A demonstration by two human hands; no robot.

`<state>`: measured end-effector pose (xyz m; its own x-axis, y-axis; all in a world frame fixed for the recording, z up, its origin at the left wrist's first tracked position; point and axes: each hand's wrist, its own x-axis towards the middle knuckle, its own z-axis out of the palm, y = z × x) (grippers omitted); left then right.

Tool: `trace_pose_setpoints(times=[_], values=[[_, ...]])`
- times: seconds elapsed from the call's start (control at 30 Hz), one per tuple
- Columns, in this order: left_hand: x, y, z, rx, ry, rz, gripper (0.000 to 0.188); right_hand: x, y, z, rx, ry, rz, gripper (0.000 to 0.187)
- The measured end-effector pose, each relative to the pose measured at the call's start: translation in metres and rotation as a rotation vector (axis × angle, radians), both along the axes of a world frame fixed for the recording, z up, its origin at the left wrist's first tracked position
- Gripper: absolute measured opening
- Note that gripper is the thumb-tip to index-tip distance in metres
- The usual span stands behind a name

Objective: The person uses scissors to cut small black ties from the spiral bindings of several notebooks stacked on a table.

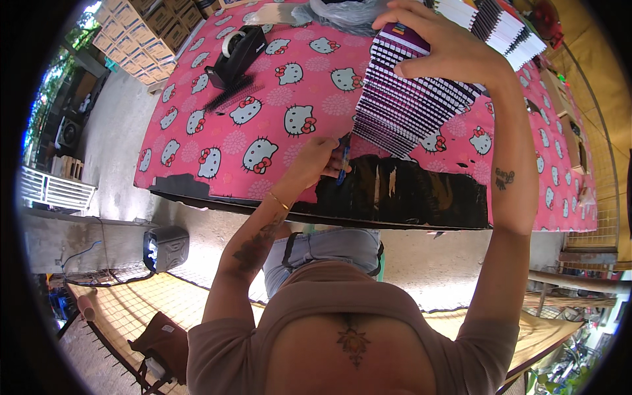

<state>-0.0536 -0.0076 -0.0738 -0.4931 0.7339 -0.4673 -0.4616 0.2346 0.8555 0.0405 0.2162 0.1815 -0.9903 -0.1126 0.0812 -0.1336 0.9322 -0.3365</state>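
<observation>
A fanned-out stack of spiral-bound notebooks (415, 99) with black coils and a purple cover on top lies on the table. My right hand (454, 49) rests open over its far end, fingers and thumb spread across the top cover. Closed around a blue-handled hand tool that looks like small pliers (343, 170), my left hand (319, 161) is at the stack's near left corner. The tool's dark jaws point away from me and meet the coil ends there; whether they grip a wire cannot be made out.
Loose black binding coils (230, 95) lie beside a black tape dispenser (237, 58) at the left. A clear plastic bag (349, 14) and another stack of notebooks (520, 43) sit at the back. The pink patterned table cover (276, 99) is torn along the black front edge (408, 197).
</observation>
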Motion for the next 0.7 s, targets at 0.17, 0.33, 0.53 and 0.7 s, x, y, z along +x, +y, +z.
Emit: trace_pose_setpoints(times=[0.17, 0.33, 0.53, 0.7], values=[[0.004, 0.008, -0.008, 0.014, -0.022, 0.052, 0.029, 0.000, 0.001, 0.000, 0.027, 0.024, 0.038, 0.063], [0.000, 0.010, -0.006, -0.075, 0.145, -0.015, 0.026, 0.000, 0.000, -0.001, 0.029, 0.043, 0.041, 0.063], [0.032, 0.023, -0.008, -0.476, 1.757, -0.379, 0.022, 0.001, -0.001, 0.004, 0.011, -0.015, -0.020, 0.066], [-0.023, 0.010, -0.008, -0.122, 1.658, -0.533, 0.029, 0.026, 0.009, 0.018, -0.660, 0.593, -0.111, 0.066]])
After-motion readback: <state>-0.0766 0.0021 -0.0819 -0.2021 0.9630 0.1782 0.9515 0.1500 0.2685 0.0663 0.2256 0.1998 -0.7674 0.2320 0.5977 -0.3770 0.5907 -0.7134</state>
